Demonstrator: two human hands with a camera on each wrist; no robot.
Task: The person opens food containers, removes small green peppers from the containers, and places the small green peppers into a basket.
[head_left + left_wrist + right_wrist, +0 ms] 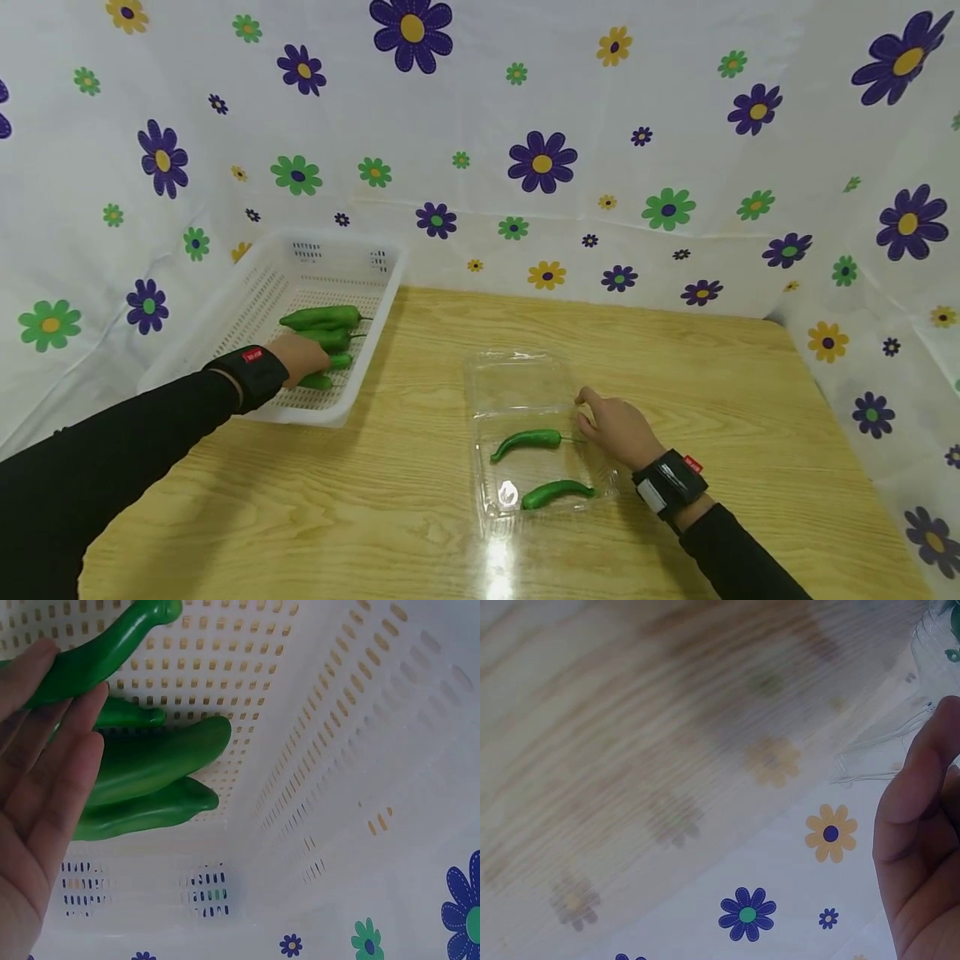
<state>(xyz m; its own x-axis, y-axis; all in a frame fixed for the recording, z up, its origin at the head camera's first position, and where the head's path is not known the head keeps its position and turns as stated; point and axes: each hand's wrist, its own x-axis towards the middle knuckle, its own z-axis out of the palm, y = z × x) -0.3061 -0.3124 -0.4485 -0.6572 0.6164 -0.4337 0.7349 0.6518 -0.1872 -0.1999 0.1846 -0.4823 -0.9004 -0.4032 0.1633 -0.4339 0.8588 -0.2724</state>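
Note:
In the head view, my left hand (pixel 300 355) reaches into a white plastic basket (pixel 377 321). Up close, that hand (pixel 45 765) grips a green chili pepper (pixel 112 660) between thumb and fingers. Other green peppers (pixel 169 754) lie beneath and beside it on the basket floor. A clear plastic clamshell box (pixel 517 387) stands unfolded on the table, with two curved green chili peppers, one farther back (pixel 536 439) and one nearer (pixel 555 493), in its near half. My right hand (pixel 622 429) holds the box's right edge near the hinge, fingers bent; the fingertip contact is partly hidden.
The wood-grain table (pixel 360 508) runs under both containers, the basket at the left and the box at centre right. A white flower-print cloth (pixel 480 108) hangs along the back and both sides, close behind the basket.

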